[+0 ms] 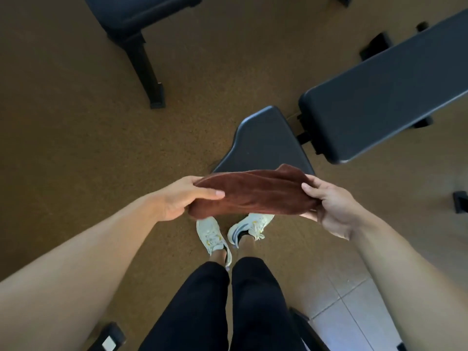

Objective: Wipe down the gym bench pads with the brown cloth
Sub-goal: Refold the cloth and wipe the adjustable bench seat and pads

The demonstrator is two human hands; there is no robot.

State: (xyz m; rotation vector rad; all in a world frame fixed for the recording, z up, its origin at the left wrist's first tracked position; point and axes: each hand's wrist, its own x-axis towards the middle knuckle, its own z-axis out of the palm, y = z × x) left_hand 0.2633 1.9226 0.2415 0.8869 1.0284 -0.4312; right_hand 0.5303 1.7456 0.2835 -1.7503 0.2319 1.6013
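Both forearms are bare; no sleeve, watch or band is visible on either arm. The left hand (181, 198) and right hand (329, 206) are bare, without gloves or rings. Black trousers (228, 307) cover both legs at lower centre. White lace-up trainers (212, 236) show a dark side stripe on the right-hand one.

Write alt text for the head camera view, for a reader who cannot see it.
A standing person holds a brown cloth stretched between the left hand and right hand, above a black seat pad. A longer back pad extends to the right, and a second bench stands farther off on brown flooring.
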